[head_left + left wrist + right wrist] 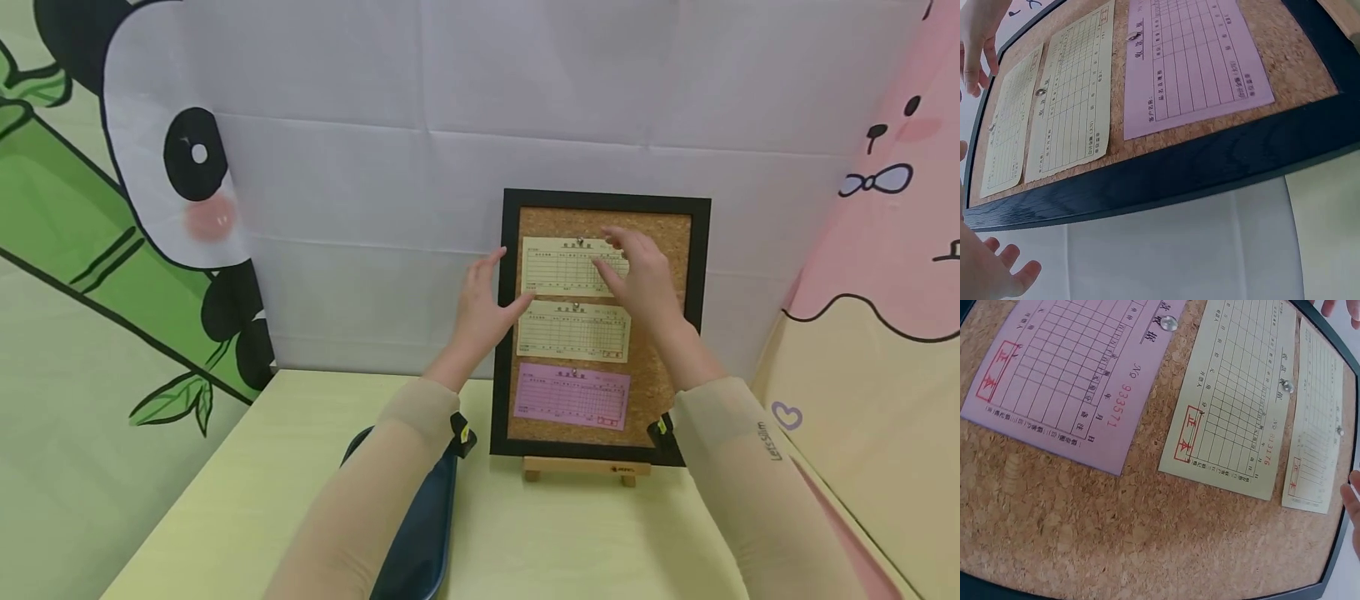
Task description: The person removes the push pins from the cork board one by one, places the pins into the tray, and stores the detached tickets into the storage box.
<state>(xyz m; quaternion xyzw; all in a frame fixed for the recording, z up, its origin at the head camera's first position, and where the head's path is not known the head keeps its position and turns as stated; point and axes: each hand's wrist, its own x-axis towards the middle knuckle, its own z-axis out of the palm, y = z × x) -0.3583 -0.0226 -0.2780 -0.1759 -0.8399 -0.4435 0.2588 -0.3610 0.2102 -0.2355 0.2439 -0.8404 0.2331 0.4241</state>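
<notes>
Three slips [573, 331] hang on our framed corkboard [651, 375]. With left grip [480, 312] and right grip [641, 275] both spread, we probably are arranging the top slip [558, 268]; next move needs gentle pinching at its pin [1340, 431].

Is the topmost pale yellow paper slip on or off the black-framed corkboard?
On: the topmost pale yellow slip lies against the corkboard, with a shiny round pin near its top edge in all three views.
</notes>
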